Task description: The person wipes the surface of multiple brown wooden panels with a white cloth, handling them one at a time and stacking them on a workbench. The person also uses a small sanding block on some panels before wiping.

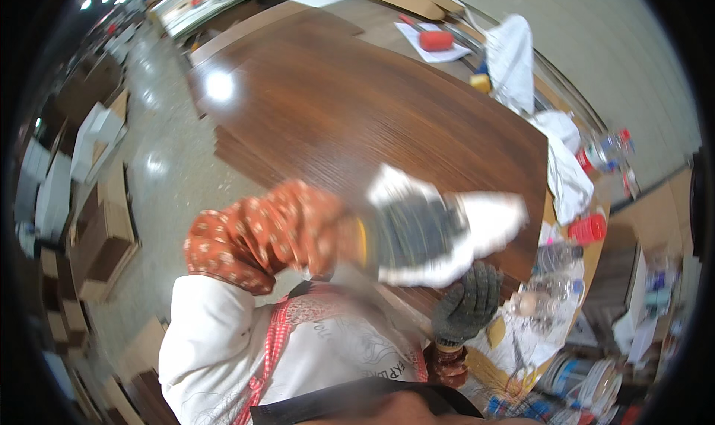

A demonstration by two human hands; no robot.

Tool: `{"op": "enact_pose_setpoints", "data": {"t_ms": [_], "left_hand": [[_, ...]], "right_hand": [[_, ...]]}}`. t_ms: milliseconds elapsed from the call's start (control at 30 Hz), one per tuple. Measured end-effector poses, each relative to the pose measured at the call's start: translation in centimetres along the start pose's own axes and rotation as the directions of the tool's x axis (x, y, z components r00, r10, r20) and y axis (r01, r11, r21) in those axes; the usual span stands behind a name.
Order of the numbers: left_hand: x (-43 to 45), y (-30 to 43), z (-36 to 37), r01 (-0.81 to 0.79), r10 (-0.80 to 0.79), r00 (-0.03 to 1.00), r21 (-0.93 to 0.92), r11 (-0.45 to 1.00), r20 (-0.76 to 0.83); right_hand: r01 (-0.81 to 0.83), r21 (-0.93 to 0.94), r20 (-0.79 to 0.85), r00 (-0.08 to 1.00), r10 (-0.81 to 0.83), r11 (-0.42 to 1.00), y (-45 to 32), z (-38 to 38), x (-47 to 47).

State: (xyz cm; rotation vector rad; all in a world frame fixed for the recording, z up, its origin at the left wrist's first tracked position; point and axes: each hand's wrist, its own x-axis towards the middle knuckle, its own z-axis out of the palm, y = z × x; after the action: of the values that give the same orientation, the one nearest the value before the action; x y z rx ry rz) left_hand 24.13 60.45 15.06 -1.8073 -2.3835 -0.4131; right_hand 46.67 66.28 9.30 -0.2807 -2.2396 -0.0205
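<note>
My left hand, in a dark knit work glove below an orange patterned oversleeve, is blurred. It presses a white cloth over the near part of a dark brown wood-grain panel. The cloth sticks out on both sides of the glove. My right hand, in a similar dark glove, is at the panel's near right corner beside the cloth. Its fingers lie close together and look slightly bent; whether they grip the panel's edge is hidden. More brown boards show under the panel along its left side.
Along the bench's right side lie a red-headed mallet, white cloth, a red bottle, clear plastic bottles and scissors. A large tub stands at the lower right. Stacked boards stand on the floor to the left.
</note>
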Motion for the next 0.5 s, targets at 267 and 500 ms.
{"op": "enact_pose_setpoints", "data": {"t_ms": [267,500], "left_hand": [[-15.2,-12.2,-6.8,0.573,-0.561,0.806,0.007,0.82,-0.186],[-13.0,-9.1,-5.3,0.655,-0.674,0.739,0.209,0.726,0.023]], "right_hand": [[0.058,0.012,-0.054,0.997,-0.057,0.998,1.8,0.6,0.7],[0.031,0.043,0.025,0.999,-0.032,0.999,3.9,1.4,1.8]]}}
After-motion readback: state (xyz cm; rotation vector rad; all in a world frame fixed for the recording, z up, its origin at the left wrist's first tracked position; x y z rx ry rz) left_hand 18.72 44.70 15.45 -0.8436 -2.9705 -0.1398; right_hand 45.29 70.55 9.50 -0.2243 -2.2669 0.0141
